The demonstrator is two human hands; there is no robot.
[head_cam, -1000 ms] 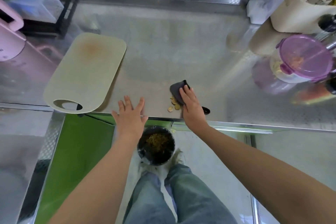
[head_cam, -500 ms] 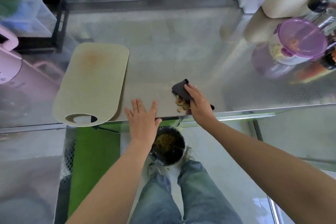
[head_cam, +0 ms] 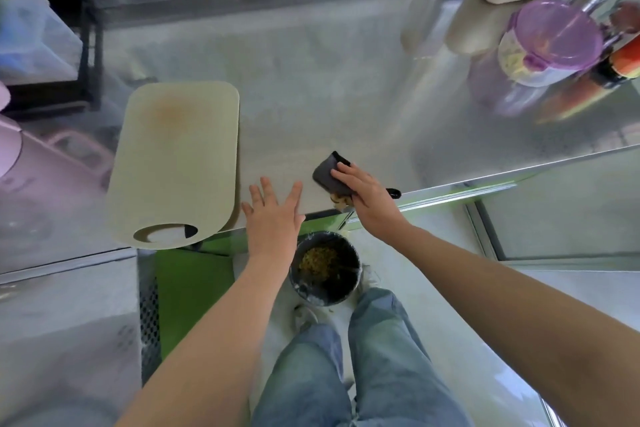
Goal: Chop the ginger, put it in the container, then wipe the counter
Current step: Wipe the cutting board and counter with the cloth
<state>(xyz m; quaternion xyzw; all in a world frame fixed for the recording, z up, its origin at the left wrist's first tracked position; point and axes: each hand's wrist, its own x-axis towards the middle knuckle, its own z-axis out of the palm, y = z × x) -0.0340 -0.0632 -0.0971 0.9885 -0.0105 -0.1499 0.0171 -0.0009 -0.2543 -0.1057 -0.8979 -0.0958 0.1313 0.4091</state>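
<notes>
My right hand point(head_cam: 370, 204) lies on the dark cloth point(head_cam: 329, 174), fingers nearly straight and pressing down on it, not curled round it. A black corner of the cloth shows just right of the wrist. A small heap of tan scraps point(head_cam: 340, 199) sits against the near side of the cloth, partly under my palm, right at the front edge of the counter point(head_cam: 311, 80).

My left hand point(head_cam: 273, 215) is flat with the fingers spread, holding nothing. It reaches over the same front edge just left of the cloth. I cannot tell whether it touches the steel.

Below the edge, between my two wrists, a black bin point(head_cam: 357, 282) stands on the floor with yellowish scraps in it.

Left of my left hand, the cutting board point(head_cam: 176, 163) lies flat. Its handle end overhangs the front edge.

Behind both hands the steel runs bare to the raised back rim. The right corner is crowded: the container point(head_cam: 554, 38) with the purple lid stands there well apart from the cloth, with pale yellow pieces visible through its wall. A bottle point(head_cam: 623, 62) beside it carries an orange label, too blurred to read.
</notes>
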